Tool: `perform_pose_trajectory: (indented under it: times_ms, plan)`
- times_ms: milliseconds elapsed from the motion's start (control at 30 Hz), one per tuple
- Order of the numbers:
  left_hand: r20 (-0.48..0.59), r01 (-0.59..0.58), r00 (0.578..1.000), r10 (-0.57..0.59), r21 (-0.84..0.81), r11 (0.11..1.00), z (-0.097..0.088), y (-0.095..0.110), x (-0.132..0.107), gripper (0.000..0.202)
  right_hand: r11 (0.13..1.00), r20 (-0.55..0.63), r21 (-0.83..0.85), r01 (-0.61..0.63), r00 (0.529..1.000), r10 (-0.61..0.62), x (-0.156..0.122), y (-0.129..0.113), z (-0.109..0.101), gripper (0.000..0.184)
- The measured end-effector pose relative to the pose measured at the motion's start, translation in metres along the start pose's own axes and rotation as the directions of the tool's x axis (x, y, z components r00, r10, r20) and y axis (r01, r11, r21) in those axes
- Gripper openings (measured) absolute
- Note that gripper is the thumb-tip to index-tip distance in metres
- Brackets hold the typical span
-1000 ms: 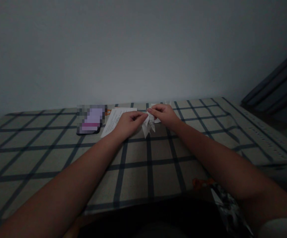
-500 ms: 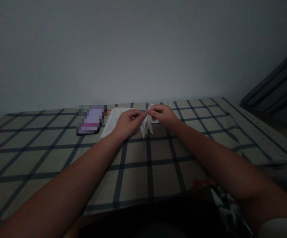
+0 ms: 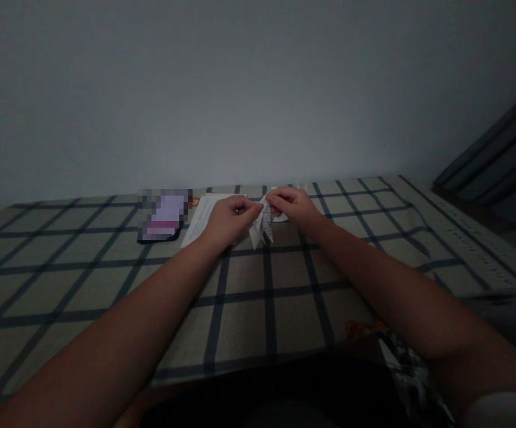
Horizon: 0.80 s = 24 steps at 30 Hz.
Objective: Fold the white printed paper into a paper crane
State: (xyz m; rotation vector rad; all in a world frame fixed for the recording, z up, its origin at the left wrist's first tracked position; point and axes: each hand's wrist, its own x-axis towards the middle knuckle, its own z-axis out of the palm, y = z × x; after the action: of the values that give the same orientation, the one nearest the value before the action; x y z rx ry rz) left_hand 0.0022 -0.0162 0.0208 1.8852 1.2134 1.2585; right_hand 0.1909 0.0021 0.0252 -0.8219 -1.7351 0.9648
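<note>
Between my two hands is a piece of folded white paper (image 3: 266, 227) with pointed ends hanging down and faint lines on it. My left hand (image 3: 231, 221) pinches its left side between thumb and fingers. On the other side, my right hand (image 3: 294, 206) pinches the upper part near its top edge. The paper is held above the checked tablecloth (image 3: 244, 303). Under and beside my left hand lies a printed white sheet (image 3: 200, 220). Another white piece (image 3: 280, 219) is partly hidden behind my right hand.
A phone (image 3: 166, 215) with a blurred screen lies left of the printed sheet. Behind the table rises a plain wall (image 3: 258, 95). Dark folded fabric (image 3: 499, 154) hangs at the right. Something shiny (image 3: 412, 374) sits by the near edge, under my right forearm.
My fingertips have moved slightly apart at the top of the paper. Its hanging points have shifted a little to the left and spread. The phone and printed sheet stay put.
</note>
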Motion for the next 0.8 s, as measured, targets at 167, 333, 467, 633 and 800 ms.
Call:
perform_pose_trajectory:
  times_ms: [167,333,467,633,800]
  plan:
    - [0.019,-0.019,1.000,0.019,0.029,0.999,-0.0010,-0.0001,-0.0002,0.031,0.999,0.015,0.038,-0.028,1.000,0.027,0.0004,0.0010,-0.0005,0.034]
    - [0.014,-0.007,1.000,0.006,0.056,0.998,0.0004,0.0008,-0.0012,0.030,0.999,0.019,-0.035,-0.017,1.000,0.018,0.0013,0.0045,-0.0006,0.034]
    - [0.018,-0.007,1.000,0.006,0.045,0.999,0.0006,0.0031,-0.0020,0.029,0.999,-0.002,-0.036,0.010,1.000,-0.010,0.0003,0.0042,-0.0003,0.032]
    - [0.051,-0.001,0.999,-0.001,0.044,0.999,0.0007,0.0065,-0.0027,0.029,0.999,-0.026,-0.030,0.017,1.000,-0.018,-0.0008,0.0012,0.0005,0.027]
    - [0.033,-0.006,0.999,0.005,0.050,0.999,0.0016,0.0053,-0.0025,0.028,1.000,-0.035,-0.004,0.003,0.999,-0.004,0.0005,0.0047,0.0008,0.029]
